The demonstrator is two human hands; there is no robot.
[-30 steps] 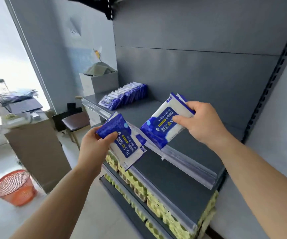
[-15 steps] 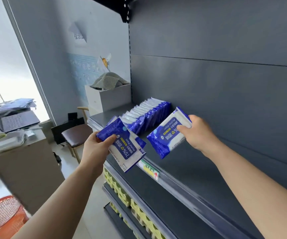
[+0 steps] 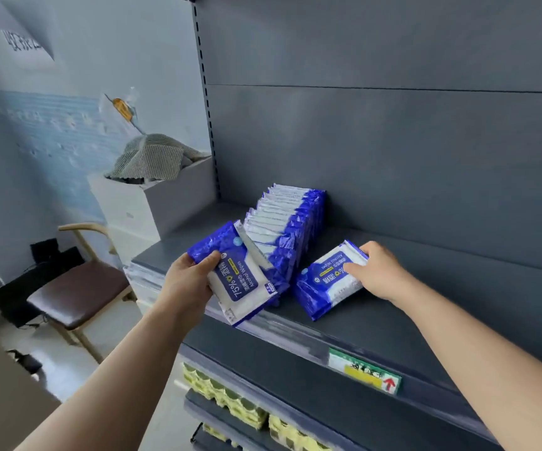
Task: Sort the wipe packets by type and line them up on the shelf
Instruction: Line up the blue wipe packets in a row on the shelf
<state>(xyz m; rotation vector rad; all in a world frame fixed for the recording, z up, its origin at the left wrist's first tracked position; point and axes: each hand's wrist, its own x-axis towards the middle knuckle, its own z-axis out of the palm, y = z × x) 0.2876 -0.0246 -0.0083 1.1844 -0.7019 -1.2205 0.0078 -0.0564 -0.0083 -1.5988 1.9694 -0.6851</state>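
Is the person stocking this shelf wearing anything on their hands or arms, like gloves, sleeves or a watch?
No. The left hand and right hand are bare, with no gloves and no rings that show. The left forearm and right forearm are bare too: no sleeve, watch or bracelet shows up to the picture's edge.

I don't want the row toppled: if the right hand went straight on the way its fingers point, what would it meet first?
Likely the near end of the leaning row of packets: the right hand points left, and the packet it grips would arrive first. Depth is unclear.
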